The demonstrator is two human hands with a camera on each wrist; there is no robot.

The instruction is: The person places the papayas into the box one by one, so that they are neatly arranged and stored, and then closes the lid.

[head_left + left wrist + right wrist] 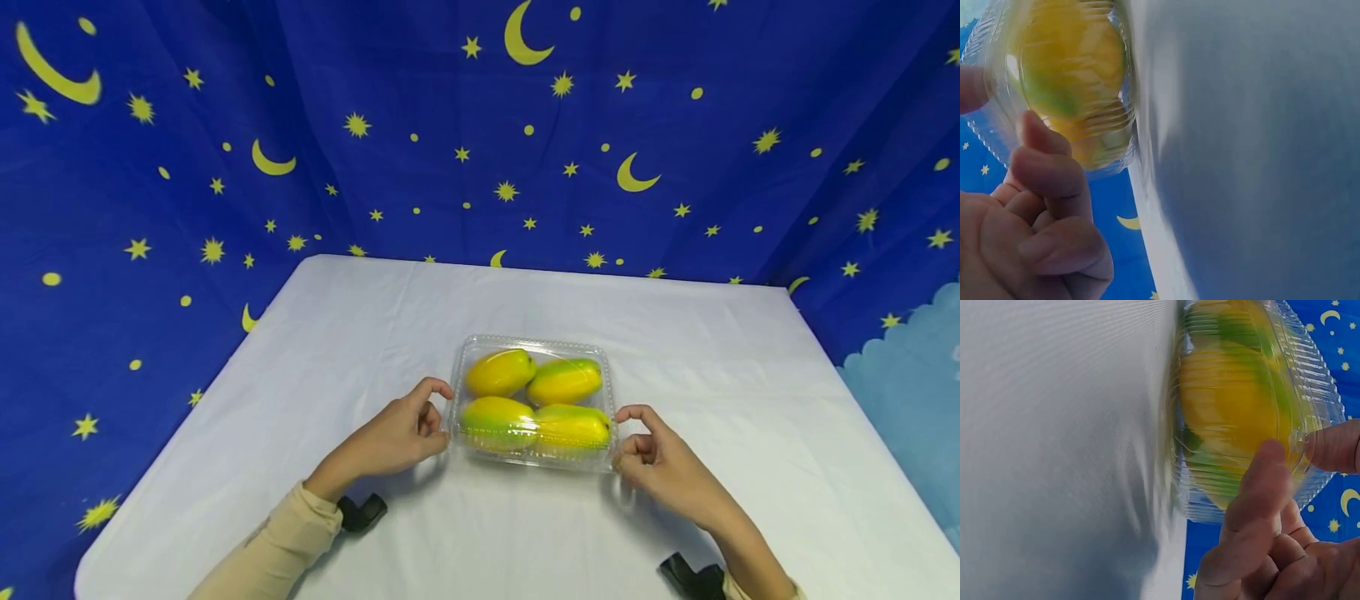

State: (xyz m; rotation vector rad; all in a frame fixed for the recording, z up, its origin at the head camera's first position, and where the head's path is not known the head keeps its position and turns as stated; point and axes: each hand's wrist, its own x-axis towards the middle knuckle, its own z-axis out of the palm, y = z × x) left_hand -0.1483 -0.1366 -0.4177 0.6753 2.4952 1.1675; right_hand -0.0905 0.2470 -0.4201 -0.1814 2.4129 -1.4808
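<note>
A clear plastic clamshell container [534, 463] with a ribbed rim sits on the white-covered table, its lid lying over it. Inside lie several yellow-green mangoes [565, 382] in two rows. At the container's left side, my left hand [396, 435] pinches the rim between thumb and finger. My right hand [669, 472] does the same at the right side, near the front corner. In the right wrist view, a thumb [1337, 447] lies on the rim and a fingertip touches the side wall. The left wrist view shows a similar hold by the left-hand fingers [1047, 169].
A white cloth [375, 333] covers the table. Blue curtains [420, 167] with yellow moons and stars hang behind and at both sides. Black straps [363, 514] show by the wrists, below beige sleeves [277, 542].
</note>
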